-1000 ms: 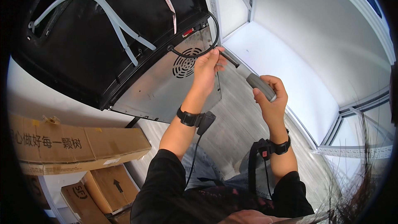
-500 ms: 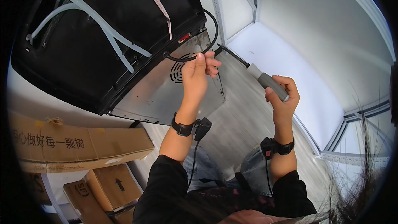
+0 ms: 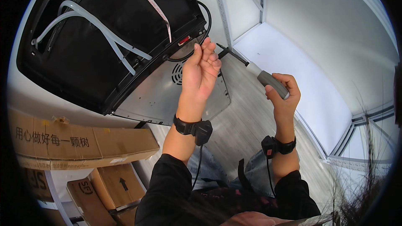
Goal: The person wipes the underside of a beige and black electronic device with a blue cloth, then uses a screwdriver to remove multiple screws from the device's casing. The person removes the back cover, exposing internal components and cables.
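My left hand point(image 3: 202, 68) is turned palm up beside the metal panel, fingers loosely curled and apart, with nothing visible in the palm. A black cable point(image 3: 209, 14) loops from the edge of a large black appliance point(image 3: 113, 21) and passes behind its thumb and fingertips; whether they touch is unclear. My right hand point(image 3: 286, 94) is wrapped round a grey-handled tool point(image 3: 270, 80) with a white collar and a thin black shaft, pointing up and left towards my left hand. A dark piece lies at the shaft's far end; whether it belongs to the tool is unclear.
Pale hoses point(image 3: 98, 24) and a patterned strip point(image 3: 150, 2) lie across the appliance, above a vented metal panel point(image 3: 167, 94) with a red part point(image 3: 184, 40). Cardboard boxes point(image 3: 100, 142) stand lower left. A white-panelled frame point(image 3: 293, 67) rises on the right above the grey floor point(image 3: 234, 129).
My left hand has turned palm up and its fingers have moved upward from the cable. The cable loop has drawn in to the left. The tool has shifted slightly down and left.
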`<state>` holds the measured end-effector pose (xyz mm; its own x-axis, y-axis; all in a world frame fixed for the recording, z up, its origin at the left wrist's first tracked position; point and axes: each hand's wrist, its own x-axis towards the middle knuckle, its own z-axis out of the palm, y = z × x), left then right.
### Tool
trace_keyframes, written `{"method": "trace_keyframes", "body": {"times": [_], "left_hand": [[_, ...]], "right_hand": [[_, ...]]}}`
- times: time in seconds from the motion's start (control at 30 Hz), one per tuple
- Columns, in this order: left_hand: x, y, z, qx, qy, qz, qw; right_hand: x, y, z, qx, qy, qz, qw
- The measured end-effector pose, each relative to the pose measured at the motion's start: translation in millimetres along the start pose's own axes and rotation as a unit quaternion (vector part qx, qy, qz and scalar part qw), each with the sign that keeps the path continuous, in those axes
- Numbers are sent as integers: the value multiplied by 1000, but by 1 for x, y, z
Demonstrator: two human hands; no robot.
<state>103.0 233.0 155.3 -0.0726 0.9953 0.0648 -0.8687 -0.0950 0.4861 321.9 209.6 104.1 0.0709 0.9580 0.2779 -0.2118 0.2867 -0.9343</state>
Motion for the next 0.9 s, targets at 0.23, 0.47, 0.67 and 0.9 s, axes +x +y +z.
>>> {"method": "trace_keyframes", "body": {"times": [0.23,0.47,0.67,0.9], "left_hand": [[-12,0,-17,107,28,-6,994],[-15,-13,-39,295,38,6,955],[-8,-21,-30,295,21,-18,955],[1,-24,-33,261,10,0,965]], "right_hand": [[-9,-6,5,-74,-19,-48,996],[-15,-4,10,-86,-7,-60,994],[-20,-5,18,-92,-20,-57,994],[-24,3,22,-96,-18,-77,992]]}}
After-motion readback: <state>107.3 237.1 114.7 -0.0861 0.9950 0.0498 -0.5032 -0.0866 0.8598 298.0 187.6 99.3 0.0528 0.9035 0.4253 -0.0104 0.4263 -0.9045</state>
